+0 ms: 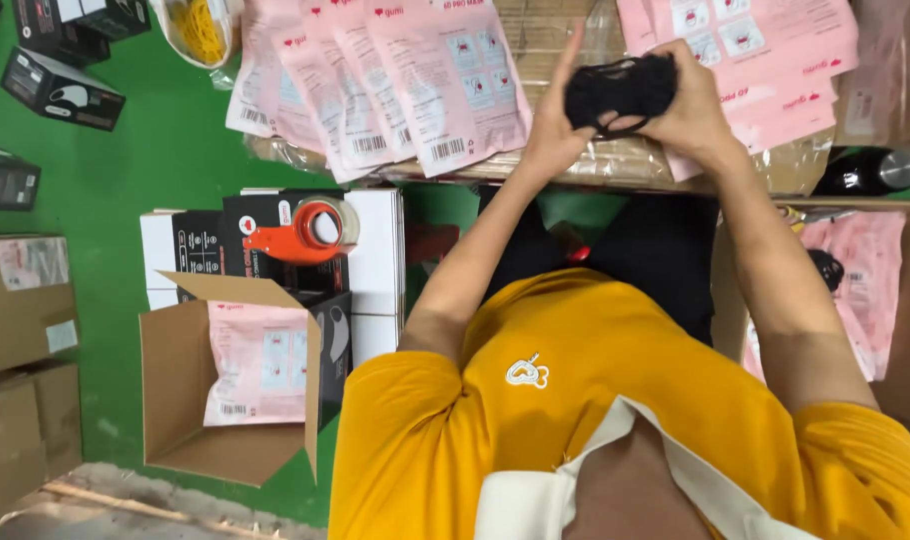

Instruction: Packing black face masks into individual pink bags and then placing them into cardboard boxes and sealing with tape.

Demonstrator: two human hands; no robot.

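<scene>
Both your hands grip a black mask bundle [620, 88] above the pink pouches [395, 80]. Left hand [550, 125]: thumb and palm clamped on it, index finger raised straight. Right hand [690, 105]: fingers curled tight on it. Open carton [180, 400] at left holds one pink pouch [255, 365]. Tape dispenser [305, 230] sits on boxes [380, 260] behind the carton.

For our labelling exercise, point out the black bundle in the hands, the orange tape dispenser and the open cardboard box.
black bundle [620, 88], head view, its middle.
orange tape dispenser [300, 235], head view, its orange body.
open cardboard box [175, 385], head view, its left wall.
</scene>
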